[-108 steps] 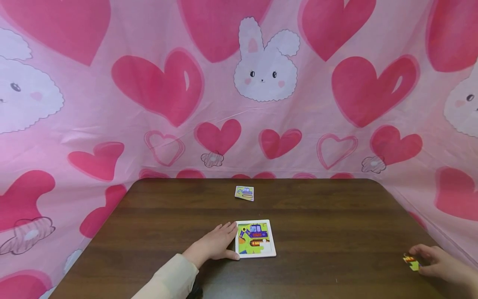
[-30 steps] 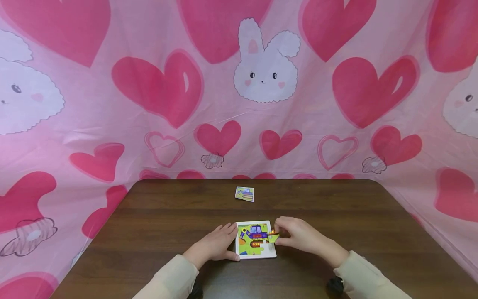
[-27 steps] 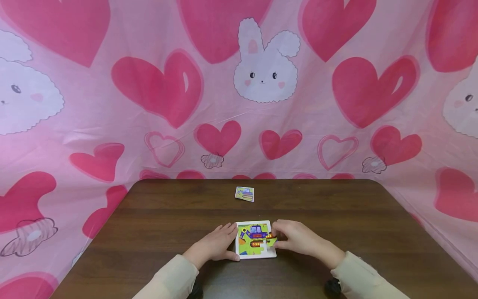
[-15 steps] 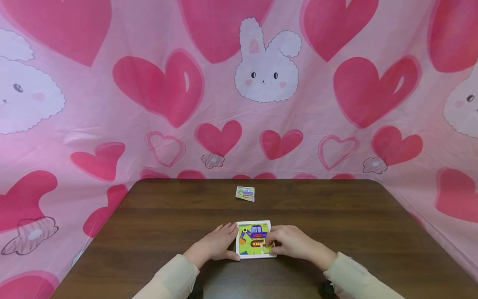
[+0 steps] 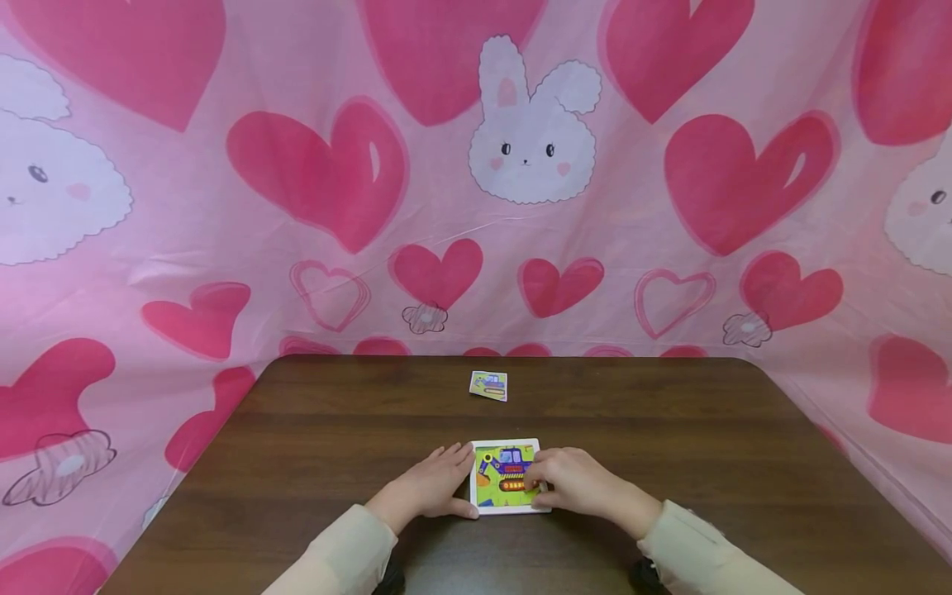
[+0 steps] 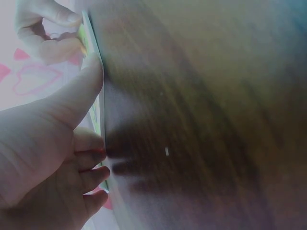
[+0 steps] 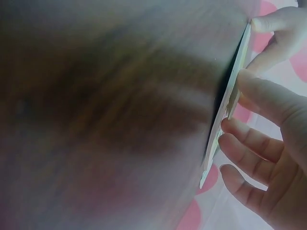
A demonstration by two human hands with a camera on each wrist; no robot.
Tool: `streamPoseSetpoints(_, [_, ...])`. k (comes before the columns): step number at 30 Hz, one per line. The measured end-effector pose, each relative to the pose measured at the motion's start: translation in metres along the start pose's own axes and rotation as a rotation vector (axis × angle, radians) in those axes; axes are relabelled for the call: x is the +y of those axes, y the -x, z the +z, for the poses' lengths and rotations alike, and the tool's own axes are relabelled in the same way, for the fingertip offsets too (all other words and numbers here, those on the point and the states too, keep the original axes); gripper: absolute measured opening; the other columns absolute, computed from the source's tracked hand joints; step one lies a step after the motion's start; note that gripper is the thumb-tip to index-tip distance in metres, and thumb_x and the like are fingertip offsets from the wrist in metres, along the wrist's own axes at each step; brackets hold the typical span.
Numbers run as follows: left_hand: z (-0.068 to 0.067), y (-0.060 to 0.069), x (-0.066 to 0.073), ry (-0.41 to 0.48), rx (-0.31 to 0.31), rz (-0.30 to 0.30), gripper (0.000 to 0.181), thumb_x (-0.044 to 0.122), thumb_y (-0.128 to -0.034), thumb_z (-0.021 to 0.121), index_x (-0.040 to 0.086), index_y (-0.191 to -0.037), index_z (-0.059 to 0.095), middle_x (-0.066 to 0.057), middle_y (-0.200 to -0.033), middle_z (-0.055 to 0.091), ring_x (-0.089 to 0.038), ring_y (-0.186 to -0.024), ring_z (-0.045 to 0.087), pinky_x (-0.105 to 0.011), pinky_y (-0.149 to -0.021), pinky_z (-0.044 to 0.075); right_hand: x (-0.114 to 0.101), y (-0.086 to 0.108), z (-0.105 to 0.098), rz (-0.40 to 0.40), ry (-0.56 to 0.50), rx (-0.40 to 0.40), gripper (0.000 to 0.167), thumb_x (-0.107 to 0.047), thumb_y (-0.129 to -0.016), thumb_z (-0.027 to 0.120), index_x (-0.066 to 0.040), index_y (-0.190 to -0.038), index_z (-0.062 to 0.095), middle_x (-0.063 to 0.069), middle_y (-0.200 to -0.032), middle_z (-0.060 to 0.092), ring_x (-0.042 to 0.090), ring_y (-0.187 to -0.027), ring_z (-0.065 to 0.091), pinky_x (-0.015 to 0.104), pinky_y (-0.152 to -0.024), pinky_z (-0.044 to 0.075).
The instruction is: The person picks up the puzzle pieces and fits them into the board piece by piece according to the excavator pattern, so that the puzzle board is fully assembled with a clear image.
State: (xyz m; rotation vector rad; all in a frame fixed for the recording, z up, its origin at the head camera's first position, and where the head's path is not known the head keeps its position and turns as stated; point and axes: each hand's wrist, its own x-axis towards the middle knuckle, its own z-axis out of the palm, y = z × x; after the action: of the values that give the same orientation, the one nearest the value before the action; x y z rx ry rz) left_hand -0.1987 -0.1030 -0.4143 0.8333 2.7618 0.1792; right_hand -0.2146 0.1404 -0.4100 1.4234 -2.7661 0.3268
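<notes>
A jigsaw puzzle of a blue-purple digger lies in a white tray [image 5: 513, 511] near the middle of the table. My left hand [image 5: 427, 486] rests flat at the tray's left side, thumb and fingertips touching its edge. My right hand [image 5: 583, 486] is over the tray's lower right corner. Between its thumb and fingers it pinches a puzzle piece [image 7: 232, 101], which stands tilted against the tray in the right wrist view. In the head view the fingers hide most of that piece. The digger picture [image 5: 500, 475] shows to the left of these fingers.
A small card [image 5: 488, 386] with a similar digger picture lies farther back on the brown wooden table [image 5: 357, 405]. Behind and at both sides hangs a pink cloth [image 5: 446, 215] with hearts and rabbits.
My right hand has brought the puzzle piece from the far right of the table to the tray's lower right corner, lately shifting slightly left. My left hand has stayed at the tray's left side.
</notes>
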Motion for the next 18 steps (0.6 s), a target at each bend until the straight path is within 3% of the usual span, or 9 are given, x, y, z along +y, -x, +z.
streamPoseSetpoints(12, [-0.0010,-0.0011,0.0004,0.024,-0.004,-0.002,0.083,0.051,-0.0787,0.064,0.000,-0.138,0.038,-0.013,-0.145,0.031,-0.029,-0.133,0.027,-0.041,-0.107,0.022,0.0007,0.0007,0.0003,-0.010,-0.018,0.015,0.005,-0.018,-0.077,0.075,-0.019,-0.080,0.071,-0.012,-0.074,0.053,0.001,-0.061,0.042,0.017,-0.053,0.036])
streamPoseSetpoints(18, [-0.0001,-0.0022,-0.0034,0.103,-0.002,-0.002,0.084,0.050,-0.0784,0.066,-0.001,-0.139,0.037,-0.015,-0.145,0.030,-0.029,-0.133,0.025,-0.041,-0.107,0.022,0.0020,0.0016,-0.0021,-0.004,-0.047,0.007,0.004,-0.020,-0.078,0.074,-0.019,-0.081,0.072,-0.012,-0.076,0.054,0.002,-0.063,0.044,0.018,-0.056,0.039])
